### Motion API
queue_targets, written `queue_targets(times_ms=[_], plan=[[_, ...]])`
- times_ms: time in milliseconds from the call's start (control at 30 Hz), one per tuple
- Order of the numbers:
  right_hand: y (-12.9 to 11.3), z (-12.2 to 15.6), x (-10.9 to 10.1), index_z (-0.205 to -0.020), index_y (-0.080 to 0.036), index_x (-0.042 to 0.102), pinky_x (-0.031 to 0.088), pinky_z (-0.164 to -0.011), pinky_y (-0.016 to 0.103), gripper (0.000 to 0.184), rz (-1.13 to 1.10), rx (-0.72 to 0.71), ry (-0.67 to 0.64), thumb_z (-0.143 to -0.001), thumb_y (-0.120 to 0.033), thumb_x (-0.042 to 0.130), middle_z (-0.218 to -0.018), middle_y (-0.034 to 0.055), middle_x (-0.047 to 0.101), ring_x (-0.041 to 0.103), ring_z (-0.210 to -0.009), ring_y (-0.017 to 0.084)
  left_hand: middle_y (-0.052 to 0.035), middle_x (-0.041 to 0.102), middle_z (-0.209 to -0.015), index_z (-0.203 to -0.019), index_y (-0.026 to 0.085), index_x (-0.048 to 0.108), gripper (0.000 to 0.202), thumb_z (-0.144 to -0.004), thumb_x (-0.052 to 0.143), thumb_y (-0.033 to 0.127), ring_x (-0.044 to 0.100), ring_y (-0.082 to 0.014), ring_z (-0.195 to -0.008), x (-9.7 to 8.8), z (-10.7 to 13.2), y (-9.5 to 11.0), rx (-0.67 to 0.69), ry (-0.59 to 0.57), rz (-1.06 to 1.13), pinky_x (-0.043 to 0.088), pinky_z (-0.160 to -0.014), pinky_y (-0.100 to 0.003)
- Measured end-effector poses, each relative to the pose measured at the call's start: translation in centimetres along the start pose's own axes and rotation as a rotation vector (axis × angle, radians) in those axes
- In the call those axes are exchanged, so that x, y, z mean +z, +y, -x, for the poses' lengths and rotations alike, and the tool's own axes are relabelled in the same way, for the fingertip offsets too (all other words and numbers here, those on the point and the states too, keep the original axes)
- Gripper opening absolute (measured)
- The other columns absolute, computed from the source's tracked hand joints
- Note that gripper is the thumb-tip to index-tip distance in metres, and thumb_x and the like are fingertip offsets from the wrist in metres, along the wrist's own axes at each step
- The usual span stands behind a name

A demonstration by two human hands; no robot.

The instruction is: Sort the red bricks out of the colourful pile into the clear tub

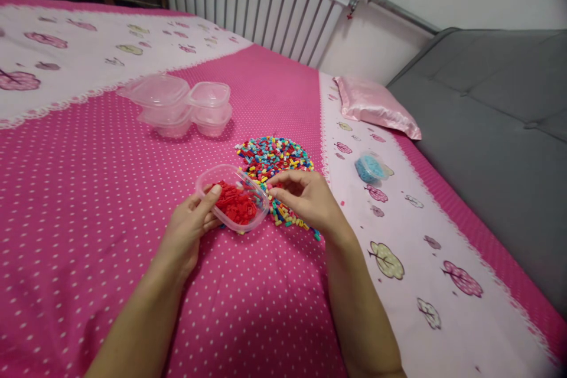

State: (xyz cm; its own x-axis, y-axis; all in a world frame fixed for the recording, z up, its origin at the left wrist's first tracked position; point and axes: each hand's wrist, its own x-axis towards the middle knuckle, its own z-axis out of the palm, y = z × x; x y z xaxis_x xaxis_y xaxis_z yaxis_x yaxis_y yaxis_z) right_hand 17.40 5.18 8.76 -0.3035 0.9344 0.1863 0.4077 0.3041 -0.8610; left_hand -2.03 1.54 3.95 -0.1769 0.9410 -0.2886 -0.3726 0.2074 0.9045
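Note:
My left hand grips a clear plastic container by its left side, thumb over the rim. The container is tilted towards me, and small red toy bricks cover its bottom. Just right of it, my right hand has thumb and forefinger brought together over a pile of small mixed-colour bricks. A pinkish speck shows at those fingertips, too small to make out. The pile holds red, yellow, blue, teal and white bricks, and its near part is partly hidden by my right hand and the container.
Stacked clear containers stand at the back left on the pink dotted bedspread. A lidded container of blue bricks sits to the right. Beyond are a pink satin pillow, a grey headboard and a white radiator.

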Motion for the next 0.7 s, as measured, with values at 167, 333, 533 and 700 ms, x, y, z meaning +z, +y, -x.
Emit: queue_targets(times_ms=[167,333,533,700], plan=[[-0.4,0.1,1.1,-0.095,-0.019,0.073,0.041,-0.057,0.024,0.021,0.055,-0.029,-0.034,-0.080,-0.029,0.063,-0.068,-0.0003,0.066,0.052,-0.057,0.009,-0.0107,0.076,-0.094,-0.109,0.014,0.068,0.048,-0.072,0.074,0.044,0.072,-0.0197,-0.079,0.0,0.0,0.0,-0.002,0.008,0.005,0.056,-0.065,-0.022],[-0.2,-0.1,0.9,-0.090,-0.018,0.069,0.040,-0.054,0.022,0.018,0.007,-0.020,0.064,-0.075,-0.027,0.067,-0.064,-0.0033,0.058,0.049,-0.055,0.008,-0.0109,0.076,-0.094,-0.105,0.013,0.068,0.047,-0.071,0.075,0.046,0.072,-0.0202,-0.079,-0.2,-0.1,-0.2,0.003,0.013,0.005,0.056,-0.065,-0.022],[0.0,-0.2,1.2,-0.078,-0.017,0.062,0.041,-0.053,0.022,0.017,-0.025,0.017,0.085,-0.069,-0.029,0.071,-0.064,-0.0035,0.058,0.051,-0.055,0.008,-0.0113,0.076,-0.093,-0.106,0.014,0.068,0.049,-0.071,0.075,0.047,0.073,-0.0211,-0.079,-0.1,-0.2,-0.2,0.003,0.015,-0.011,0.057,-0.066,-0.023],[-0.2,-0.1,1.9,-0.090,-0.017,0.071,0.042,-0.053,0.022,0.025,-0.004,0.011,0.019,-0.071,-0.034,0.073,-0.065,-0.0005,0.065,0.052,-0.053,0.008,-0.0109,0.076,-0.094,-0.104,0.013,0.069,0.049,-0.069,0.075,0.048,0.073,-0.0216,-0.081,0.0,0.0,-0.1,0.016,-0.010,-0.005,0.058,-0.067,-0.023]])
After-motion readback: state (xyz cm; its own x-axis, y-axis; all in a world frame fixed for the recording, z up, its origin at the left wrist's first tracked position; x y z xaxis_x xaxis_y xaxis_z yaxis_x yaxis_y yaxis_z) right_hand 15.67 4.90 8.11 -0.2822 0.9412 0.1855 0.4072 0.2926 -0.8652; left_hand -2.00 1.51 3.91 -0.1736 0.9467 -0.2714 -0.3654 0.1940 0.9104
